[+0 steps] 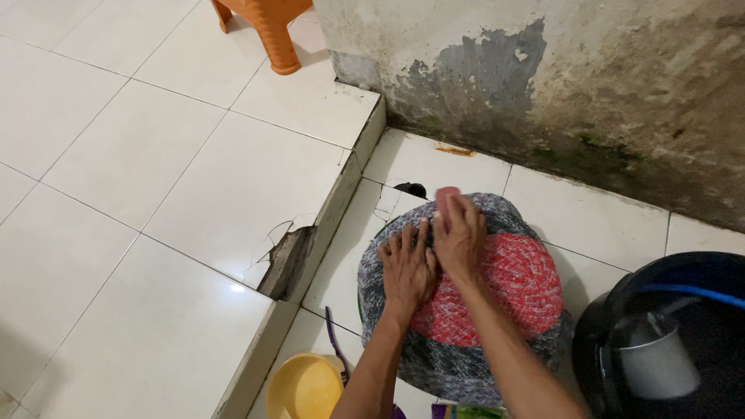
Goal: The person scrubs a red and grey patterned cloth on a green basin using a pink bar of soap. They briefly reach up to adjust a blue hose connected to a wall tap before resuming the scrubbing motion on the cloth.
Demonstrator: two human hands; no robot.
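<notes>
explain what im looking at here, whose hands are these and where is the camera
The one picture comes from a camera worn on a person's head, looking down, so the two bare arms coming up from the bottom edge are that person's own. The left hand lies flat, fingers spread, on a round braided mat, grey with a red middle, draped over something round that is hidden beneath. The right hand presses on the mat just beside it; a small pink thing shows at its fingertips, too blurred to name. Around them on the white tiled floor: a yellow bowl, a black bucket with a grey scoop inside, and an orange plastic stool on the raised step.
</notes>
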